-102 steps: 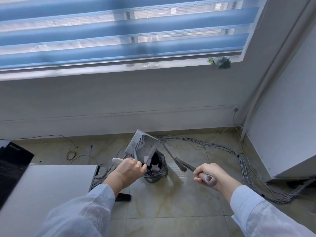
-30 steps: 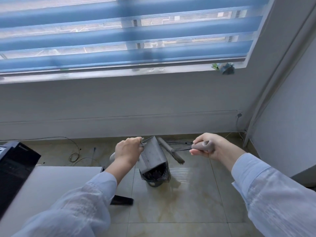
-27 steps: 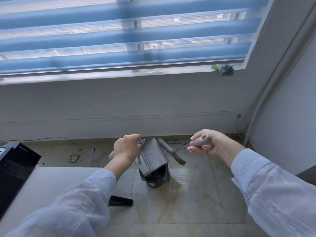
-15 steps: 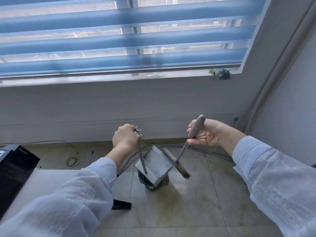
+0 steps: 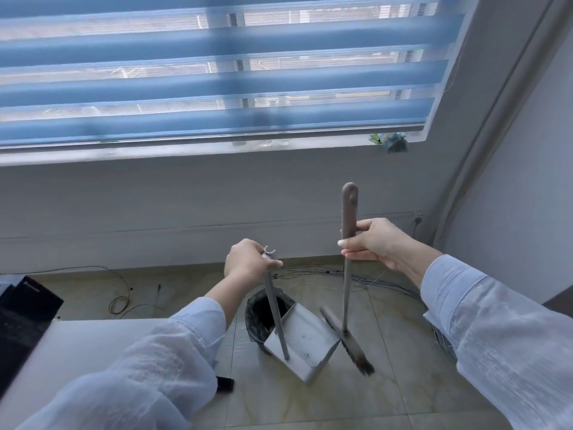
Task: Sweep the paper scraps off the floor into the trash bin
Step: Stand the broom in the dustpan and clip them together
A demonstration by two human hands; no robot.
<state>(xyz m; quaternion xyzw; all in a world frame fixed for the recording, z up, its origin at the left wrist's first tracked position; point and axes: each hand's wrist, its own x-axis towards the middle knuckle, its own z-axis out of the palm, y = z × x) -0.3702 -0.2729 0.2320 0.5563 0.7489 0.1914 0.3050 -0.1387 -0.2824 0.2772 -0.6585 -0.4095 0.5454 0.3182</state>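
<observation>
**Dustpan and broom hanging upright beside the bin**

The left hand (image 5: 248, 260) is closing around the top of the dustpan handle (image 5: 276, 308), fingers wrapped under its small clip. The handle is running nearly straight down to the grey dustpan (image 5: 305, 342), which is sitting low over the tiled floor (image 5: 310, 401), its far left corner overlapping the rim of the trash bin (image 5: 259, 315). The bin, lined with a black bag, is standing just behind and to the left of the pan; whether any paper is lying inside it cannot be told.

The right hand (image 5: 370, 242) is gripping the broom handle (image 5: 348, 243) below its rounded top, thumb pressing across the front. The broom head (image 5: 347, 344) is hanging just right of the dustpan, bristles angling toward the near right.

Loose cables (image 5: 387, 283) are trailing along the far wall, and a white table (image 5: 86, 342) is filling the near left.
</observation>
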